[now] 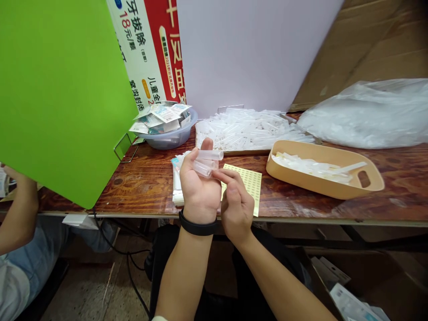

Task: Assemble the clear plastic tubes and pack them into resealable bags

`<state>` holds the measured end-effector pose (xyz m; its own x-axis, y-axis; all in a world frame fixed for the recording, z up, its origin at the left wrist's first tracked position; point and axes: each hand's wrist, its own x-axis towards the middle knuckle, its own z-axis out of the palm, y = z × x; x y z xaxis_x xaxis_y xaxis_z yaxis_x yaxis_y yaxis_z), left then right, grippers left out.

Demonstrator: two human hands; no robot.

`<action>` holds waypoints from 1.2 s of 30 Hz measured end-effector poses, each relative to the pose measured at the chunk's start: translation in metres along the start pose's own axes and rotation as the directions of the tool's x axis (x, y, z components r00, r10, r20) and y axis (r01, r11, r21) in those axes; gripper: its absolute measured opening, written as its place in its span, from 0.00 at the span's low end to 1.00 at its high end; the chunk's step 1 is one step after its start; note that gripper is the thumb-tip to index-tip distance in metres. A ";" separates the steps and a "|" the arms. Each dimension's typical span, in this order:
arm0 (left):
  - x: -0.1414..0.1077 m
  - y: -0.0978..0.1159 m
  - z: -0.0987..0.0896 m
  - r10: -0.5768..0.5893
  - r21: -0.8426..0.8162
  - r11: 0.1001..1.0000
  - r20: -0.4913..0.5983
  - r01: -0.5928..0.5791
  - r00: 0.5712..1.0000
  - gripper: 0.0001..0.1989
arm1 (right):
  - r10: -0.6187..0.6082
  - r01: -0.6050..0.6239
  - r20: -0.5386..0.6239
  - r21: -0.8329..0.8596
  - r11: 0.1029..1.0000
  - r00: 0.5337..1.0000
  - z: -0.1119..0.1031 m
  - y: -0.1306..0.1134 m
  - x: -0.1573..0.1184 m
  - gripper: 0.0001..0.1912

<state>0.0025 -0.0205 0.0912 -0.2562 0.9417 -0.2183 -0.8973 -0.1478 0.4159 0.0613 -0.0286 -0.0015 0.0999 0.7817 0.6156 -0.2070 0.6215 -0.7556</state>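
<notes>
My left hand (202, 191) is palm up with its fingers curled around several translucent plastic tubes (210, 154), whose open ends point right. A black band circles that wrist. From the right, my right hand (236, 203) reaches in with its index finger stretched to the end of the lowest tube. Its other fingers are curled in, and whether they hold anything is hidden. Partly under my hands lies a yellow sheet of small round stickers (248, 183). Behind my left hand is a stack of printed packets (177, 185), mostly covered.
A tray heaped with clear tubes (247, 129) stands behind my hands. To the right are a tan basket (301, 183) of tubes and a large plastic bag (368, 116). A blue bowl (170, 138) holds packets. A green panel (60, 89) partly hides another person's arm (20, 214).
</notes>
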 end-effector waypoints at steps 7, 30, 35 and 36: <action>0.001 0.004 -0.002 -0.044 -0.009 0.999 0.005 0.044 0.999 0.10 | -0.317 0.344 0.143 -0.251 0.905 0.938 -0.004 0.001 0.001 0.21; 0.011 0.011 -0.013 -0.030 0.056 0.998 0.010 0.030 0.999 0.09 | -0.381 0.509 0.398 -0.293 0.809 0.834 -0.015 0.006 0.016 0.22; 0.009 0.008 -0.014 -0.073 0.048 0.996 0.034 0.071 0.997 0.09 | -0.333 0.434 0.367 -0.239 0.869 0.868 -0.016 0.005 0.018 0.19; 0.008 0.008 -0.014 -0.073 0.047 0.996 0.031 0.071 0.997 0.09 | -0.323 0.423 0.372 -0.228 0.877 0.870 -0.016 0.005 0.018 0.19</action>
<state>-0.0120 -0.0179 0.0808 -0.1793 0.9587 -0.2209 -0.8956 -0.0661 0.4400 0.0777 -0.0107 0.0023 -0.2086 0.4601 0.8630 0.0827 0.8875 -0.4532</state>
